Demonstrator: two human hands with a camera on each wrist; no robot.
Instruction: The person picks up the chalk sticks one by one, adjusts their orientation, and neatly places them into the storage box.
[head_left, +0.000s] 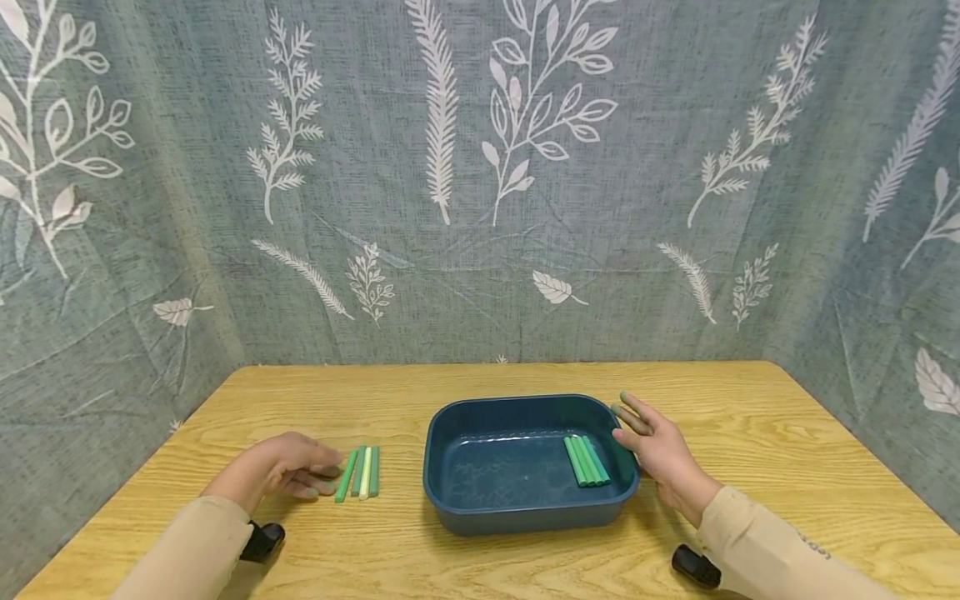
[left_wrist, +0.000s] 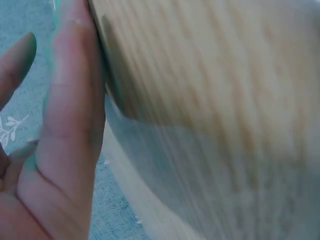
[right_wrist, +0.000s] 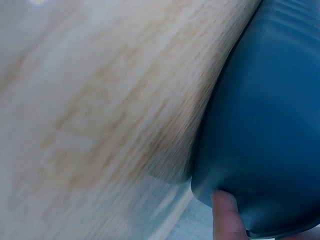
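A dark blue rectangular tub stands on the table, with several green sticks, chalk-like, lying side by side at its right end. To its left on the wood lies a small row of similar sticks, one of them pale yellow. My left hand hovers low beside this row, its loosely bent fingers right at the leftmost green stick. Nothing shows in its grasp. My right hand rests at the tub's right end, fingers extended; a fingertip meets the outer wall in the right wrist view. Green smudges mark the fingers.
The wooden table runs back to a hanging grey-green curtain with white leaf patterns, which also closes off both sides. Black wrist devices sit under both forearms, close over the tabletop.
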